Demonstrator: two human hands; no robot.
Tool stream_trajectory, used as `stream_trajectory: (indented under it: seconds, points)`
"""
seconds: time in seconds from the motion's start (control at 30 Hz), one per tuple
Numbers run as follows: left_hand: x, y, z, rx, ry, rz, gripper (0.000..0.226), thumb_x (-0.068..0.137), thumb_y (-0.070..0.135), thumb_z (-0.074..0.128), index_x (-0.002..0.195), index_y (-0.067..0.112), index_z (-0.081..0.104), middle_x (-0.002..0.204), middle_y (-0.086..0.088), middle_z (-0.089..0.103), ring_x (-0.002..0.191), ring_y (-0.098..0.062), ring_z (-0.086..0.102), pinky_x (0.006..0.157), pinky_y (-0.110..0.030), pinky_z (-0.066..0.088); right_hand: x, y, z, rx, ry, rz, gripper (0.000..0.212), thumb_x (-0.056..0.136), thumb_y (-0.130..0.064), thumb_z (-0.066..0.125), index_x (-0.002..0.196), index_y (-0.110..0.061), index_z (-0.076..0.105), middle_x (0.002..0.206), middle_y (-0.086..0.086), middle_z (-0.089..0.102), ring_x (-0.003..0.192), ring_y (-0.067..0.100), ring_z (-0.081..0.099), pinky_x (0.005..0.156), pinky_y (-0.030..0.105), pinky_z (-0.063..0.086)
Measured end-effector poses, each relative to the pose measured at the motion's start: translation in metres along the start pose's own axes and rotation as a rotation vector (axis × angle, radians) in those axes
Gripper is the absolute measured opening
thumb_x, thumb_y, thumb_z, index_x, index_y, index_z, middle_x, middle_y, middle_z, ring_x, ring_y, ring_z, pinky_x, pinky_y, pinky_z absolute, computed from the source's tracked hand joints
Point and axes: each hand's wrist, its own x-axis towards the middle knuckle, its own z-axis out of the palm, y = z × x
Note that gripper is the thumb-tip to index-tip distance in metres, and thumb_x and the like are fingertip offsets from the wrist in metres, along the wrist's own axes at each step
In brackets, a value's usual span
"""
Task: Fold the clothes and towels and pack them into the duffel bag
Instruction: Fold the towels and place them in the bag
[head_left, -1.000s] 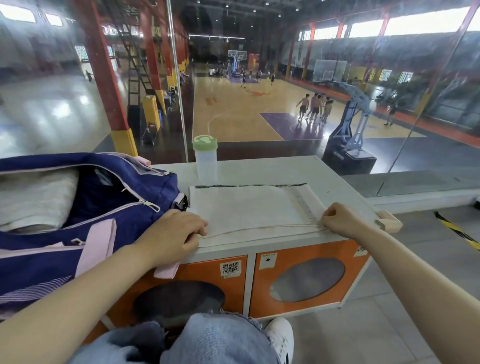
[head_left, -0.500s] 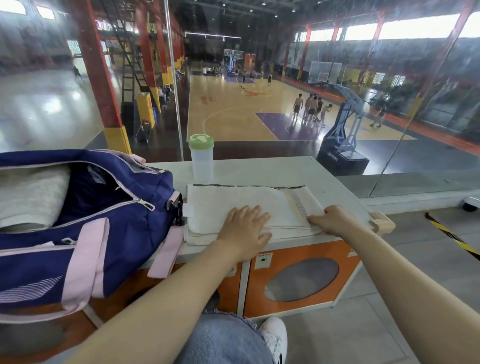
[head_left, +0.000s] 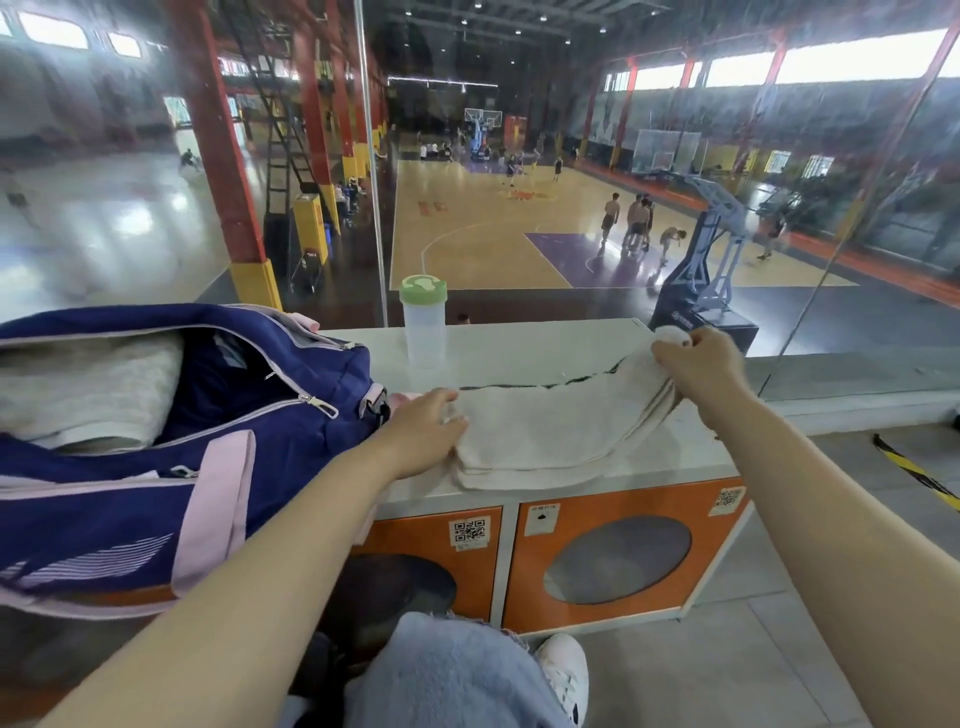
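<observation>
We had the folded cream terry towel (head_left: 540, 436) on the white cabinet top (head_left: 524, 345), one end coming up off the surface.

Our right hand (head_left: 698, 366) pinched the towel's far right end with curled fingers and held it raised above the top, close to the right edge. Our left hand (head_left: 426, 434) lay on the towel's left end with fingers fairly straight, pressing it down just beside the navy duffel bag with pink straps (head_left: 156, 452). The towel's near edge ran right along the front lip of the top. The bag sat unzipped at the left, a pale folded towel (head_left: 88, 395) inside it. A clear bottle with a green lid (head_left: 423, 322) stood behind the towel, with bare top to its right. Below were orange cabinet doors (head_left: 613, 556); beyond the glass wall (head_left: 363, 156), a basketball court (head_left: 493, 234).
</observation>
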Motion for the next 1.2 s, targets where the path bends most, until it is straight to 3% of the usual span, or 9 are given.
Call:
stream_trajectory:
  seconds: [0.1, 0.2, 0.37, 0.63, 0.77, 0.87, 0.97, 1.07, 1.2]
  points:
    - [-0.001, -0.012, -0.001, -0.259, 0.035, -0.16, 0.051, 0.1, 0.036, 0.042, 0.147, 0.018, 0.036, 0.138, -0.001, 0.048, 0.127, -0.023, 0.046, 0.107, -0.036, 0.037, -0.015, -0.031, 0.01, -0.054, -0.018, -0.109, 0.013, 0.081, -0.022, 0.059, 0.083, -0.01, 0.053, 0.076, 0.003, 0.051, 0.067, 0.019, 0.046, 0.057, 0.029, 0.036]
    - [-0.001, -0.014, 0.0, -0.648, 0.06, -0.332, 0.049, 0.096, 0.032, 0.045, 0.139, 0.01, 0.041, 0.098, -0.001, 0.059, 0.089, -0.018, 0.059, 0.082, -0.034, 0.052, -0.04, -0.054, 0.032, -0.133, -0.075, -0.201, 0.026, 0.081, -0.022, 0.059, 0.103, -0.009, 0.056, 0.087, 0.005, 0.058, 0.074, 0.02, 0.056, 0.067, 0.038, 0.051]
    - [-0.007, -0.007, 0.001, -0.96, 0.04, -0.463, 0.029, 0.1, 0.033, 0.048, 0.12, 0.013, 0.05, 0.126, -0.016, 0.056, 0.108, -0.031, 0.06, 0.087, -0.045, 0.056, -0.091, -0.062, 0.083, -0.245, -0.169, -0.424, 0.014, 0.084, -0.022, 0.06, 0.091, -0.021, 0.048, 0.091, -0.001, 0.058, 0.075, 0.015, 0.055, 0.059, 0.026, 0.041]
    - [-0.011, -0.001, 0.005, -1.038, -0.026, -0.434, 0.035, 0.102, 0.033, 0.041, 0.128, 0.011, 0.046, 0.111, -0.014, 0.059, 0.101, -0.026, 0.061, 0.088, -0.045, 0.054, -0.136, -0.03, 0.147, -0.379, -0.267, -0.457, 0.012, 0.09, -0.031, 0.051, 0.091, -0.023, 0.043, 0.098, -0.004, 0.056, 0.104, 0.023, 0.052, 0.112, 0.046, 0.026]
    - [-0.012, 0.003, 0.006, -1.025, -0.036, -0.421, 0.025, 0.103, 0.029, 0.037, 0.094, 0.015, 0.056, 0.092, -0.007, 0.06, 0.082, -0.02, 0.057, 0.069, -0.034, 0.05, -0.143, -0.022, 0.159, -0.44, -0.365, -0.476, 0.015, 0.087, -0.032, 0.049, 0.097, -0.021, 0.046, 0.109, -0.001, 0.057, 0.117, 0.024, 0.047, 0.114, 0.048, 0.019]
    - [-0.013, 0.001, 0.004, -0.996, -0.038, -0.416, 0.028, 0.102, 0.03, 0.038, 0.114, 0.012, 0.056, 0.1, -0.01, 0.06, 0.083, -0.021, 0.058, 0.07, -0.035, 0.052, -0.14, -0.021, 0.154, -0.516, -0.475, -0.51, 0.033, 0.089, -0.05, 0.044, 0.104, -0.021, 0.053, 0.117, -0.003, 0.055, 0.121, 0.021, 0.044, 0.113, 0.05, 0.021]
    - [-0.012, 0.002, 0.004, -0.982, -0.038, -0.416, 0.032, 0.1, 0.023, 0.041, 0.127, 0.009, 0.05, 0.102, -0.012, 0.062, 0.084, -0.023, 0.061, 0.061, -0.033, 0.056, -0.129, -0.03, 0.13, -0.15, -0.607, -0.363, 0.029, 0.095, -0.05, 0.045, 0.1, -0.024, 0.056, 0.103, -0.005, 0.064, 0.099, 0.017, 0.06, 0.1, 0.043, 0.045]
    - [-0.013, 0.007, 0.005, -0.969, -0.053, -0.407, 0.021, 0.099, 0.019, 0.042, 0.112, 0.012, 0.057, 0.1, -0.01, 0.065, 0.089, -0.023, 0.062, 0.062, -0.032, 0.057, -0.115, -0.032, 0.107, 0.181, -0.313, -0.323, 0.014, 0.099, -0.034, 0.049, 0.095, -0.023, 0.058, 0.086, -0.008, 0.07, 0.08, 0.012, 0.065, 0.075, 0.031, 0.055]
    - [-0.01, 0.008, 0.009, -0.916, -0.053, -0.389, 0.016, 0.1, 0.02, 0.044, 0.101, 0.018, 0.06, 0.093, -0.004, 0.068, 0.089, -0.018, 0.064, 0.08, -0.034, 0.058, -0.085, -0.015, 0.088, 0.006, -0.042, -0.231, 0.013, 0.098, -0.027, 0.05, 0.109, -0.021, 0.053, 0.1, -0.009, 0.06, 0.088, 0.014, 0.057, 0.068, 0.023, 0.04]
